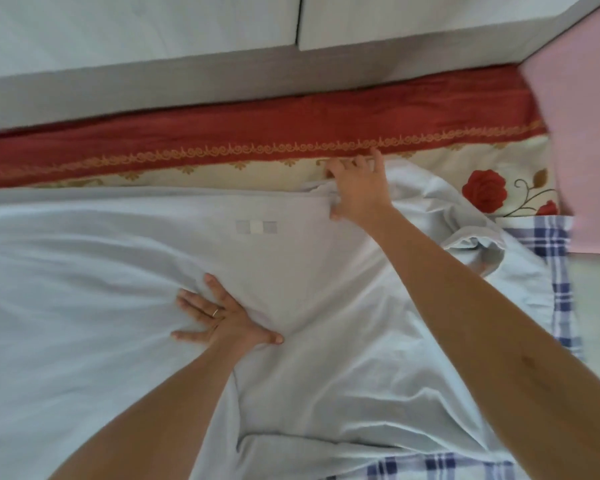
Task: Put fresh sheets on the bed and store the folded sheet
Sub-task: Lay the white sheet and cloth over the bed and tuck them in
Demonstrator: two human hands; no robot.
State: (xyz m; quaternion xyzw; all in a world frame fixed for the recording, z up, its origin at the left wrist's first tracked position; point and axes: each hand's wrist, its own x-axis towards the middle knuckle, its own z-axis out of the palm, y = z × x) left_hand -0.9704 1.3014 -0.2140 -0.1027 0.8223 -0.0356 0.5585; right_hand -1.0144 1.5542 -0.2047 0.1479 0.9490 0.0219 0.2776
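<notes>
Your pale blue plain cotton sheet (291, 258) lies spread left to right, its far edge running just short of the red satin band with gold scroll trim (257, 129). Your right hand (359, 190) sits on that far edge, its fingers (378, 161) splayed apart and reaching onto the cream floral cover beyond; I cannot tell whether the thumb pinches the hem. Your left hand (222, 320) presses flat on the sheet nearer you, fingers spread, with creases fanning away from it.

The loose part is the bunched sheet corner (478, 242), to the right of your right hand and slightly nearer you, lying over the blue-and-white checked cloth (558, 244). Your right hand is much the closer one, so it probably suits the pull outward to the right.
</notes>
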